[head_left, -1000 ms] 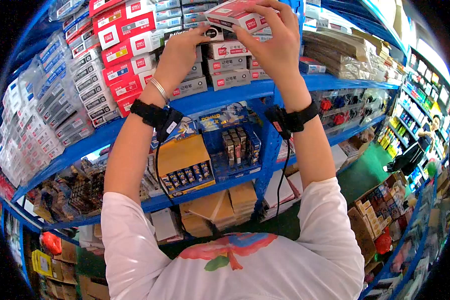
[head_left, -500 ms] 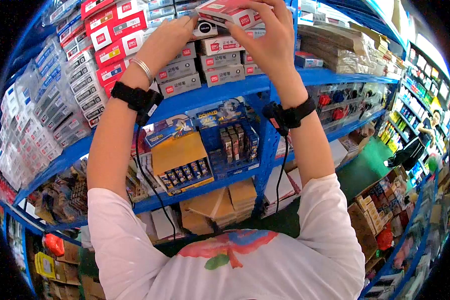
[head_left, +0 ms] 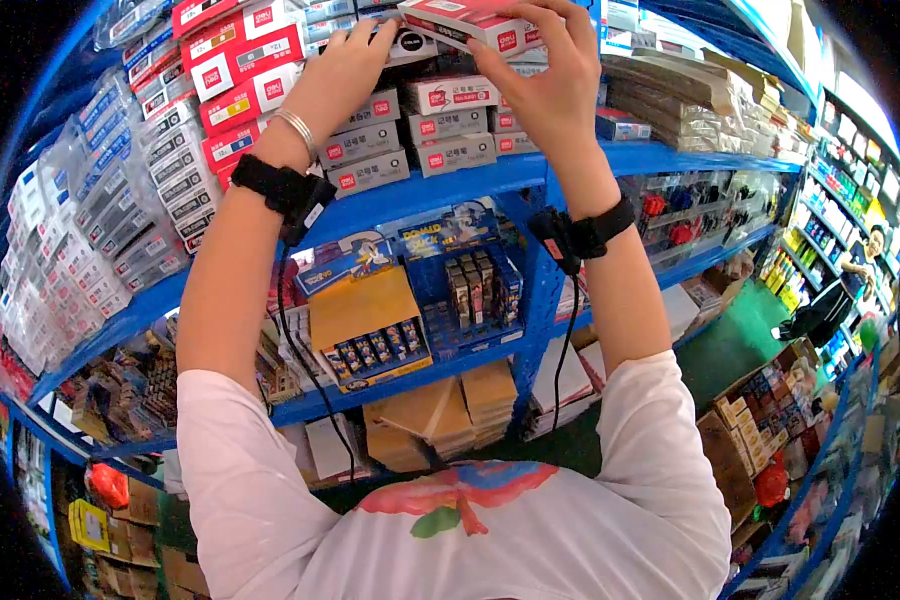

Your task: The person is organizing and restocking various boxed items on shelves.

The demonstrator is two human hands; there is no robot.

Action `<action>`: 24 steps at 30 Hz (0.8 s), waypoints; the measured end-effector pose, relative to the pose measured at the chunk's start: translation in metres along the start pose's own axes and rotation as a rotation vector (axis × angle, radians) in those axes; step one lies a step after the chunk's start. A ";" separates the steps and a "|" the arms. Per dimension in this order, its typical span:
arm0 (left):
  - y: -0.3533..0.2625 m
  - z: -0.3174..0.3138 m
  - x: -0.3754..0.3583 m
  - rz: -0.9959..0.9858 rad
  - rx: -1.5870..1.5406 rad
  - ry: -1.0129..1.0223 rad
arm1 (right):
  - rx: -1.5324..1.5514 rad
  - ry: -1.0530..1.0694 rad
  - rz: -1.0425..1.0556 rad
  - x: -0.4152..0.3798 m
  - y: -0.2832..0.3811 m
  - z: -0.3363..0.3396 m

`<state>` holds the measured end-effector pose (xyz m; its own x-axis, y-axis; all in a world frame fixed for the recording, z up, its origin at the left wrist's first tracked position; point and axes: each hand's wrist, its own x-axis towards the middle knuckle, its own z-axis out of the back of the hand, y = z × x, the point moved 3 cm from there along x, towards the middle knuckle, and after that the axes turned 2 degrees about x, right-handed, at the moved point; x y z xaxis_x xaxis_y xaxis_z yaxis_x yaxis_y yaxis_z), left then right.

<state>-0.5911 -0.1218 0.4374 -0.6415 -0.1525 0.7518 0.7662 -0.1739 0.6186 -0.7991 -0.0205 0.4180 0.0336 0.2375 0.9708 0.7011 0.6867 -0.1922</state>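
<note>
My right hand grips a red-and-white deli box at the top of the view, its thumb at the near side and fingers over the top. The box sits tilted above the stacked boxes. My left hand rests over the stacks to its left, fingers stretched and slightly apart, with nothing in them. Close to those fingertips is a box end with a black oval label. Below both hands stand grey-and-white marker boxes and a white-and-red box.
Red-and-white boxes and plastic-wrapped packs fill the blue shelf's left side. Flat wrapped packs lie to the right. Beneath stands an open yellow carton. A person is in the far right aisle. Cables hang from both wristbands.
My left hand's fingers have drawn back a little from the boxes and spread. The right hand keeps its hold on the red-and-white box. The view has shifted slightly.
</note>
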 end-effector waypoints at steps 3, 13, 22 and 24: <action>0.001 -0.003 0.000 -0.064 0.106 0.007 | -0.002 0.010 0.007 0.001 0.002 0.002; 0.002 0.023 0.003 -0.040 -0.190 0.015 | 0.010 -0.011 -0.016 -0.004 -0.002 0.004; 0.004 0.030 0.010 0.204 -0.444 0.066 | 0.079 -0.103 -0.038 -0.005 -0.002 -0.005; 0.001 0.031 0.009 0.047 -0.324 -0.041 | 0.058 -0.141 -0.024 -0.004 0.000 -0.009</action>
<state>-0.5951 -0.0934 0.4513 -0.5989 -0.1293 0.7903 0.7391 -0.4692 0.4833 -0.7930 -0.0271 0.4151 -0.0860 0.3121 0.9462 0.6582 0.7307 -0.1812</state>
